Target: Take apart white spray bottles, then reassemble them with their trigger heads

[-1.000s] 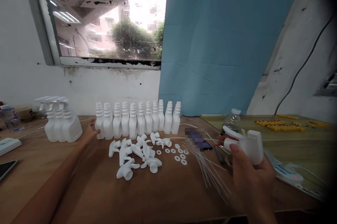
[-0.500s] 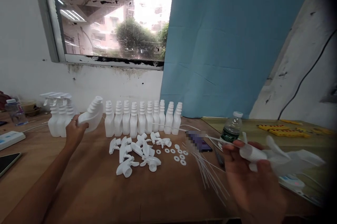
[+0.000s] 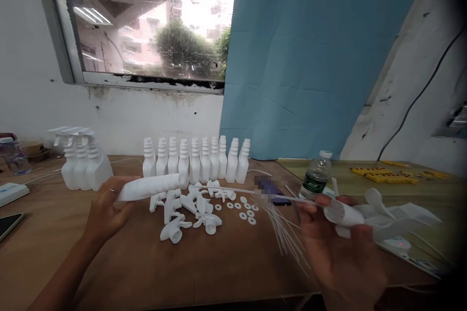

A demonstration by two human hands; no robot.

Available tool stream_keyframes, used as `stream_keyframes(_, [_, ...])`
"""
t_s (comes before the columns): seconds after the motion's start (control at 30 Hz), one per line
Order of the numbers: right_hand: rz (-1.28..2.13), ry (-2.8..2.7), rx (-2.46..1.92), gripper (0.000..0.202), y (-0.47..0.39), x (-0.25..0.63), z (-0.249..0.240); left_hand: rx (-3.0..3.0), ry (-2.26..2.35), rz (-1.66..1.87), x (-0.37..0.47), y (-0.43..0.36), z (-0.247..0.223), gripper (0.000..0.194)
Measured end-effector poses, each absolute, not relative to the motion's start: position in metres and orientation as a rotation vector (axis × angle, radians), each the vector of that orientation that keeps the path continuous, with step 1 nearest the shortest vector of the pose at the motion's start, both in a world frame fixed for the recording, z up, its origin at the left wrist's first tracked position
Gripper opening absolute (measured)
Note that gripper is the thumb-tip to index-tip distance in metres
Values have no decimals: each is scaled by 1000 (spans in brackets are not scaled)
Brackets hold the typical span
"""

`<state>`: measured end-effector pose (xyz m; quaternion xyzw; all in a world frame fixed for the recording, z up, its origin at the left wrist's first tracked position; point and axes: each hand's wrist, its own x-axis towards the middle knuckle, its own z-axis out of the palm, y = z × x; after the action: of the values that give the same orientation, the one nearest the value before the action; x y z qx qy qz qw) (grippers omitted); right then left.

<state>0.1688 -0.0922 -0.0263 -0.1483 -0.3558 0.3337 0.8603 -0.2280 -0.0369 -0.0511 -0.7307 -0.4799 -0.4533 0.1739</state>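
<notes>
My left hand [image 3: 109,209] is closed around the base of a white spray bottle [image 3: 149,188], which lies nearly level with its open neck facing right. On the other side, my right hand [image 3: 339,243] grips a white trigger sprayer head [image 3: 345,212]. A thin dip tube [image 3: 248,191] runs left from that head, and its far end is close to the bottle's mouth, apart from it as far as I can see. Loose trigger heads [image 3: 175,228] lie between my hands, beside several white washers [image 3: 251,221] and a bunch of thin tubes [image 3: 286,240].
A row of white bottles [image 3: 195,160] stands along the wall. Bottles with heads fitted [image 3: 82,162] are at the left. A phone [image 3: 272,192] and a water bottle [image 3: 317,174] stand right of centre. Power strips [image 3: 12,193] and yellow pieces [image 3: 386,174] lie at the sides.
The bottle in my left hand has come down and tipped from slanting upward to nearly level, its neck now toward the tube. My right hand still holds the sprayer head, shifted slightly left in view.
</notes>
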Motion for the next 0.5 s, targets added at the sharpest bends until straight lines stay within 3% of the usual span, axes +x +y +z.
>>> stream_keyframes(0.33, [741, -1010, -350, 26, -88, 159, -37, -2180, -1169, -1244, -211, -47, -55, 38])
stream_keyframes(0.5, [849, -1328, -679, 29, -84, 140, -38, -2393, -1292, -1319, -173, -68, -60, 37])
